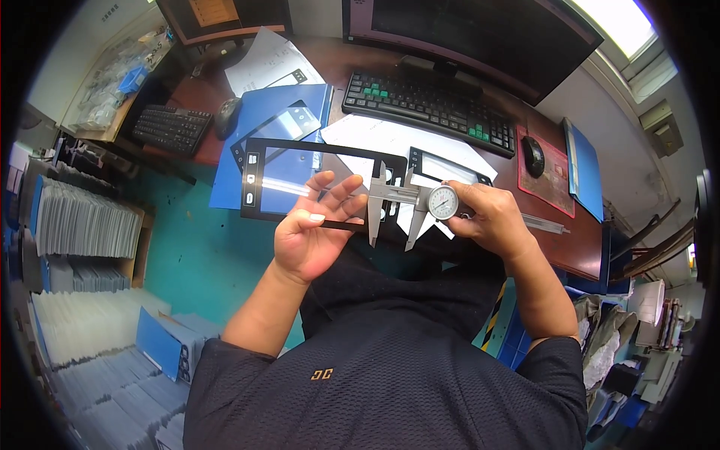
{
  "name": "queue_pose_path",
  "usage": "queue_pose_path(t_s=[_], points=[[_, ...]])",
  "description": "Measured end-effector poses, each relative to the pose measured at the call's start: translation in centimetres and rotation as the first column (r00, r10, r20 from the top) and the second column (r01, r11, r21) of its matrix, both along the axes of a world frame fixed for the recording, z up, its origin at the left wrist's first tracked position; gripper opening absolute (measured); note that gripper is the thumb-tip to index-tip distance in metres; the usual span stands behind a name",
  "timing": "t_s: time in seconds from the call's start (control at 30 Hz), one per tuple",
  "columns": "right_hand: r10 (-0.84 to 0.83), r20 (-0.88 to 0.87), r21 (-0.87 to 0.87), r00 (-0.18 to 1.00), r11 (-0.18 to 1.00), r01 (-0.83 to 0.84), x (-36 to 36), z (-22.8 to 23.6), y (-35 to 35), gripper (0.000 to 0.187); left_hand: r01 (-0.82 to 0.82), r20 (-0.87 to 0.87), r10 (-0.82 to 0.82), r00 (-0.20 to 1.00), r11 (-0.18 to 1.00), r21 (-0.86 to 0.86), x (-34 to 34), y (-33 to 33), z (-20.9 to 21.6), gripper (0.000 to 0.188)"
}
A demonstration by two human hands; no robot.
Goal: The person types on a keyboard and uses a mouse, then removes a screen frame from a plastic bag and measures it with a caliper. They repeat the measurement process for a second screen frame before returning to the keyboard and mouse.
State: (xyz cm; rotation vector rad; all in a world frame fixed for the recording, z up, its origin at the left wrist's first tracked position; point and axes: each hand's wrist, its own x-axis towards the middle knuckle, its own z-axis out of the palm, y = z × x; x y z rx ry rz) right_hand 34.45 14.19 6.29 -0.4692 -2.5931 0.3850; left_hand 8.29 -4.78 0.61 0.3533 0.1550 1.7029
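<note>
My left hand (pixel 306 244) grips the near edge of a clear glass panel with a black border (pixel 250 196). Its thumb lies at that edge, and the fingers reach across the see-through middle; whether they are behind the glass is hard to tell. In my right hand (pixel 493 219) is a metal dial caliper (pixel 442 202) with a round white face. The caliper's jaws stand apart over the panel's right end; contact with the panel cannot be made out. Beneath the panel, a blue folder (pixel 225 184) bears a similar dark-edged panel (pixel 294 124).
White sheets (pixel 360 133) and another black-edged panel (pixel 457 166) lie on the brown desk. Behind are a black keyboard (pixel 427 109) and a monitor (pixel 480 37). A mouse (pixel 533 156) rests on a red mat. Racks of stacked panels (pixel 86 225) stand at the left.
</note>
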Motion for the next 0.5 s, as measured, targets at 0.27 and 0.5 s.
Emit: queue_pose_path(t_s=[0.27, 0.5], points=[[-0.007, 0.004, -0.028, 1.000, 1.000, 0.007, -0.1, 0.0, -0.1, 0.044, -0.006, -0.032, 0.005, 0.999, 0.999, -0.040, -0.4, 0.1, 0.1, 0.062], [-0.024, -0.013, -0.040, 1.000, 0.999, 0.023, 0.5, -0.3, -0.1, 0.042, -0.218, -0.538, 0.033, 0.842, 0.934, -0.285, -9.0, -2.1, 0.7, 0.043]])
